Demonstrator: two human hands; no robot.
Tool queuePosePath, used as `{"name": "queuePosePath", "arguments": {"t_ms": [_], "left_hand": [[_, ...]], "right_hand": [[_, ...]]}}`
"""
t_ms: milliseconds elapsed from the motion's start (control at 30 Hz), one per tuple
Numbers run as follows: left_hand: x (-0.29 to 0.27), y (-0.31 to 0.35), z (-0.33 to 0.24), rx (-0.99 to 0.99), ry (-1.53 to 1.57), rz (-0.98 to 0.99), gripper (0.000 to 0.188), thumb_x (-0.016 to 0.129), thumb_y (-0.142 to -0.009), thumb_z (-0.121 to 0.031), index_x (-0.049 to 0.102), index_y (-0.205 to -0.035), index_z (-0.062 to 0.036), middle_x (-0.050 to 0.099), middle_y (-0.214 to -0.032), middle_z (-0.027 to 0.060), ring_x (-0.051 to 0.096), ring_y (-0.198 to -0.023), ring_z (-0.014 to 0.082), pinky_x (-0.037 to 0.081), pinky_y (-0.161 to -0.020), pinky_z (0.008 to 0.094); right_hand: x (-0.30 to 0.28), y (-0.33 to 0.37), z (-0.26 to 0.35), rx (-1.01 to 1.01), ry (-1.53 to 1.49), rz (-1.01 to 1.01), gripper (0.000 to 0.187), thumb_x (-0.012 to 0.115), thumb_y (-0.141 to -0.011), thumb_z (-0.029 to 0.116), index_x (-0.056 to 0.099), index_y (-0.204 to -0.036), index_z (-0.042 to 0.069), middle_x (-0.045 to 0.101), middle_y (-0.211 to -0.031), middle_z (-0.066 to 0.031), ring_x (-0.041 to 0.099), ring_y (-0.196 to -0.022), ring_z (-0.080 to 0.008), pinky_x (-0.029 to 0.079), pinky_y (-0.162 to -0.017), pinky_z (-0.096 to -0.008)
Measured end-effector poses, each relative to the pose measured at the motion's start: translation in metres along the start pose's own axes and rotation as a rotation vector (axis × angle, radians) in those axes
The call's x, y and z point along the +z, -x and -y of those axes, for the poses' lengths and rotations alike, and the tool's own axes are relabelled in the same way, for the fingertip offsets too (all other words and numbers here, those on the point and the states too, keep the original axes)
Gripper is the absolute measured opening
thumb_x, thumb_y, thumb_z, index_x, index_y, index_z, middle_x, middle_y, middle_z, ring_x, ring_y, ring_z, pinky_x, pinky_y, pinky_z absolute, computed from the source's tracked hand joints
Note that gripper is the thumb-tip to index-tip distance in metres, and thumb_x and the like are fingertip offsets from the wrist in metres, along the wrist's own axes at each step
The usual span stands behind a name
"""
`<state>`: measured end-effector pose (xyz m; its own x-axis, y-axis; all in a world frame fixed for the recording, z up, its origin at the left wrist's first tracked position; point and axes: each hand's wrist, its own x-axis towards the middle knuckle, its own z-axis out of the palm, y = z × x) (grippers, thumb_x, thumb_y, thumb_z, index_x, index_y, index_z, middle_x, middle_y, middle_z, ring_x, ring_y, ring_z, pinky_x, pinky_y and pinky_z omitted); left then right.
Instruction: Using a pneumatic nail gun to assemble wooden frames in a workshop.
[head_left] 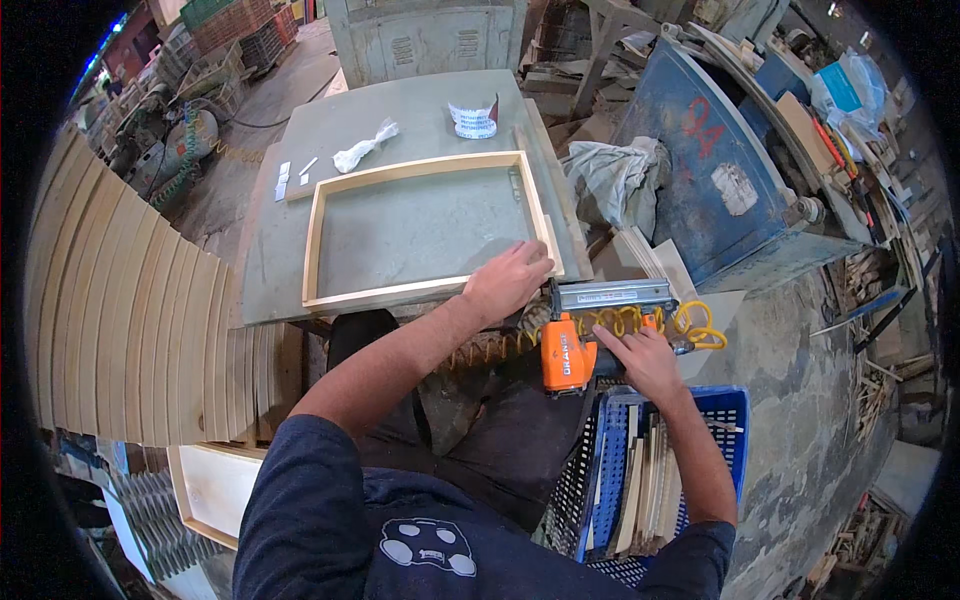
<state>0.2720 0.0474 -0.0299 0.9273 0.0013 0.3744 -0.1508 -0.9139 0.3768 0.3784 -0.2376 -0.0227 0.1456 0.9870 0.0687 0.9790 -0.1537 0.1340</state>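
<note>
A rectangular wooden frame (pixel 420 168) lies flat on the grey-green worktable (pixel 270 250). My left hand (pixel 510 280) grips its near right corner, with the fingers closed over the wood. Just right of that corner, my right hand (pixel 648 362) holds an orange pneumatic nail gun (pixel 566 358) by its handle, index finger stretched along it. The gun's silver magazine (pixel 612 294) lies level, its nose end close to the outside of the frame corner. A coiled yellow air hose (pixel 702 325) hangs beside my right hand. The palm side of both hands is hidden.
On the table are a crumpled white bag (pixel 366 146), a torn packet (pixel 473 121) and small white pieces (pixel 282 180). Stacked wooden boards (pixel 130 300) stand at left. A blue crate (pixel 738 420) with wood strips sits below my right forearm. A blue metal cabinet (pixel 690 160) stands right.
</note>
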Motion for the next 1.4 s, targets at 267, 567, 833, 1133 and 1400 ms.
{"name": "queuePosePath", "arguments": {"t_ms": [267, 567, 833, 1133, 1400], "left_hand": [[0.005, -0.002, 0.004, 0.074, -0.041, -0.072, 0.021, 0.061, -0.088, -0.014, 0.060, -0.106, -0.0034, 0.055, -0.118, 0.0112, 0.050, -0.118, 0.0295, 0.045, -0.099, 0.0386], [0.006, -0.002, 0.005, 0.105, -0.061, -0.097, 0.021, 0.061, -0.088, -0.013, 0.060, -0.106, -0.0033, 0.056, -0.117, 0.0113, 0.049, -0.120, 0.0290, 0.044, -0.100, 0.0381], [0.007, -0.002, 0.006, 0.118, -0.065, -0.089, 0.021, 0.061, -0.087, -0.013, 0.060, -0.106, -0.0031, 0.057, -0.117, 0.0113, 0.049, -0.120, 0.0286, 0.044, -0.101, 0.0373], [0.009, -0.001, 0.007, 0.121, -0.074, -0.108, 0.020, 0.060, -0.088, -0.014, 0.059, -0.105, -0.0032, 0.057, -0.116, 0.0111, 0.052, -0.115, 0.0273, 0.045, -0.099, 0.0369], [0.006, -0.002, 0.005, 0.100, -0.036, -0.093, 0.020, 0.061, -0.088, -0.013, 0.059, -0.105, -0.0028, 0.056, -0.116, 0.0114, 0.052, -0.115, 0.0278, 0.046, -0.098, 0.0370]], "right_hand": [[0.001, 0.000, 0.000, 0.007, -0.018, -0.025, 0.079, 0.070, -0.064, 0.010, 0.047, -0.139, 0.015, 0.059, -0.076, -0.0037, 0.058, -0.073, -0.0219, 0.044, -0.075, -0.0349], [-0.004, -0.002, -0.001, -0.010, 0.006, -0.054, 0.062, 0.059, -0.075, 0.008, 0.050, -0.136, 0.017, 0.058, -0.071, -0.0041, 0.058, -0.068, -0.0213, 0.046, -0.073, -0.0338], [-0.002, 0.000, -0.003, -0.009, 0.008, -0.086, 0.056, 0.058, -0.076, 0.010, 0.053, -0.131, 0.015, 0.059, -0.072, -0.0046, 0.058, -0.069, -0.0213, 0.045, -0.074, -0.0332], [-0.005, 0.004, -0.001, -0.012, -0.009, -0.074, 0.064, 0.063, -0.070, 0.009, 0.052, -0.133, 0.013, 0.058, -0.072, -0.0031, 0.057, -0.069, -0.0208, 0.045, -0.072, -0.0328], [-0.011, 0.000, -0.001, -0.015, 0.012, -0.073, 0.069, 0.065, -0.068, 0.008, 0.051, -0.135, 0.013, 0.058, -0.071, -0.0025, 0.057, -0.068, -0.0208, 0.045, -0.072, -0.0328]]}}
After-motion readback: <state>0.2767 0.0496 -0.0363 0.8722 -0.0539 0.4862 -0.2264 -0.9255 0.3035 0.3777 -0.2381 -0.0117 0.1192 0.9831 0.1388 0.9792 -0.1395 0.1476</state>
